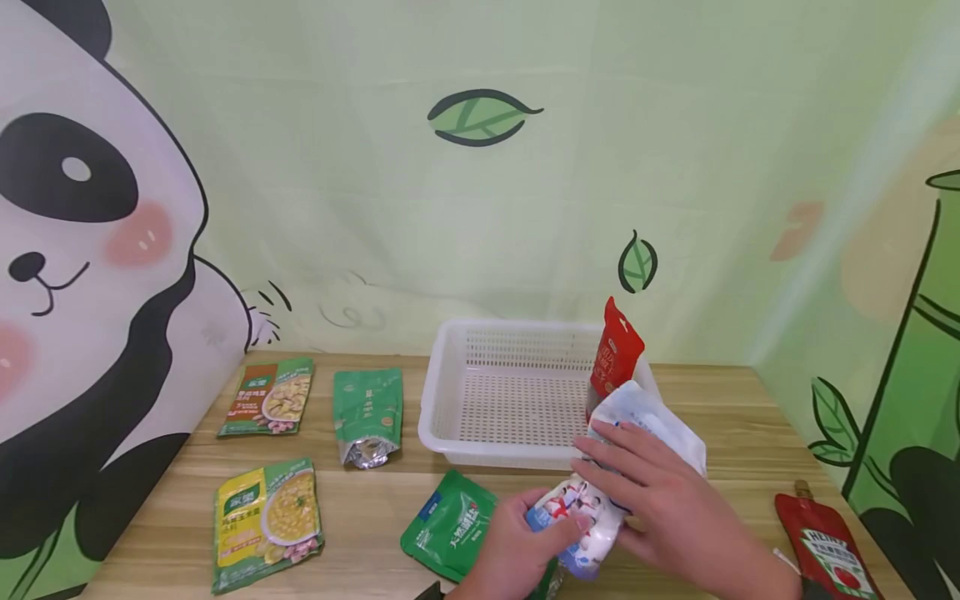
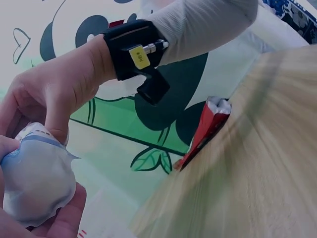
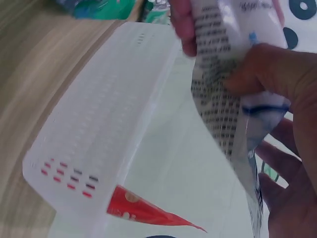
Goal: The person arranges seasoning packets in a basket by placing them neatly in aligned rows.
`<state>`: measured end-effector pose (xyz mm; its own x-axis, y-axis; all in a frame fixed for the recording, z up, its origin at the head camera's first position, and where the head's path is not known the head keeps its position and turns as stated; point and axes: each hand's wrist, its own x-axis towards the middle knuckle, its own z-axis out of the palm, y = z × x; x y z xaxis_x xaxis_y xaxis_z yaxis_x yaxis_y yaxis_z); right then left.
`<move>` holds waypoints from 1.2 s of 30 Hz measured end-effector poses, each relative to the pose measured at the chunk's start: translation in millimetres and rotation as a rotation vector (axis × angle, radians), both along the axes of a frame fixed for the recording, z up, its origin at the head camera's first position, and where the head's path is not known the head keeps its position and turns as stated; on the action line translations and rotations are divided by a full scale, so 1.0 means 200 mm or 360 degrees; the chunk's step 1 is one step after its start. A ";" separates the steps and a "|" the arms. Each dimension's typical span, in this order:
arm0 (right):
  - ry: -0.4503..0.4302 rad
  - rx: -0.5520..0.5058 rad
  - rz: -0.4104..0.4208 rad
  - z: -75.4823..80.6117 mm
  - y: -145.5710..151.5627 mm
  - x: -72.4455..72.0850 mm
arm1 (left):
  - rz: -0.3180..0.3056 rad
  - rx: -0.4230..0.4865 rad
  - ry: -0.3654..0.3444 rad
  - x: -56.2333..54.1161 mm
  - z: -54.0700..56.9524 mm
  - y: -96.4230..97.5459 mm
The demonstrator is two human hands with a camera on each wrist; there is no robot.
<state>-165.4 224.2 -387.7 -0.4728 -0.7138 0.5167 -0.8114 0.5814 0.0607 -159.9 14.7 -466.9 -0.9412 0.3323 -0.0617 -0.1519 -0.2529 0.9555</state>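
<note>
Both hands hold a white and blue plastic bag (image 1: 656,417), tilted in front of the basket's right side. My left hand (image 1: 513,542) grips its lower end, thumb over the printed front. Higher up, my right hand (image 1: 667,492) lies across the bag; in the right wrist view its thumb presses the text-covered side, with fingers behind. Part of the bag is hidden by this hand. Just behind it, a red pouch (image 1: 617,358) stands upright in the right end of the white basket (image 1: 502,455). Beside my left hand lies a green pouch (image 1: 450,525), partly covered by it.
On the wooden table (image 1: 360,525), a green pouch with a silver bottom (image 1: 368,408) lies left of the basket. Farther left are a brown and green packet (image 1: 270,398) and a yellow and green packet (image 1: 266,523). A red Heinz pouch (image 1: 828,542) is at the right edge.
</note>
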 end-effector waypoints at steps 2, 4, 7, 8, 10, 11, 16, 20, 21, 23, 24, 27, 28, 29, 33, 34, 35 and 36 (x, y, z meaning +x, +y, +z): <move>-0.0005 -0.0097 0.0000 -0.02 0.00 0.00 | 0.0020 0.0034 -0.0009 -0.01 0.01 0.00; -0.0040 -0.0223 -0.0027 -0.04 -0.01 0.00 | 0.0045 0.0072 -0.0024 -0.01 0.01 -0.01; -0.0133 -0.0454 -0.0103 -0.06 -0.03 0.02 | 0.0098 0.0113 -0.0045 -0.02 0.03 -0.02; -0.0161 -0.0541 -0.0128 -0.06 -0.03 0.03 | 0.0119 0.0109 -0.0048 -0.03 0.03 -0.03; -0.0222 -0.0727 -0.0208 -0.08 -0.04 0.04 | 0.0155 0.0094 -0.0062 -0.03 0.04 -0.04; -0.0240 -0.0837 -0.0229 -0.09 -0.04 0.05 | 0.0169 0.0085 -0.0068 -0.04 0.05 -0.05; -0.0293 -0.1575 -0.0109 -0.16 -0.08 0.05 | 0.0205 0.0048 -0.0102 -0.04 0.06 -0.07; -0.0401 -0.2151 -0.0103 -0.18 -0.13 0.04 | 0.0223 0.0066 -0.0124 -0.04 0.06 -0.07; -0.0474 -0.2267 -0.0200 -0.18 -0.14 0.04 | 0.0228 0.0073 -0.0126 -0.04 0.06 -0.07; -0.0699 -0.2426 -0.0433 -0.17 -0.16 0.04 | 0.0228 0.0080 -0.0126 -0.04 0.07 -0.07; -0.0854 -0.2487 -0.0517 -0.17 -0.17 0.03 | 0.0225 0.0082 -0.0118 -0.04 0.07 -0.07; -0.1326 -0.2562 -0.0509 -0.17 -0.19 0.02 | 0.0200 0.0103 -0.0097 -0.03 0.08 -0.07; -0.1461 -0.2580 -0.0419 -0.18 -0.19 0.01 | 0.0189 0.0110 -0.0083 -0.03 0.08 -0.07; -0.1582 -0.2585 -0.0316 -0.19 -0.19 0.01 | 0.0179 0.0117 -0.0069 -0.02 0.08 -0.07; -0.1844 -0.2555 0.0077 -0.23 -0.20 0.00 | 0.0141 0.0147 -0.0017 0.00 0.09 -0.05; -0.1863 -0.2552 0.0140 -0.23 -0.20 0.00 | 0.0135 0.0143 0.0004 0.00 0.09 -0.05; -0.1869 -0.2542 0.0192 -0.24 -0.21 0.00 | 0.0126 0.0141 0.0018 0.01 0.09 -0.05; -0.1869 -0.2529 0.0222 -0.24 -0.21 0.00 | 0.0118 0.0146 0.0033 0.01 0.09 -0.05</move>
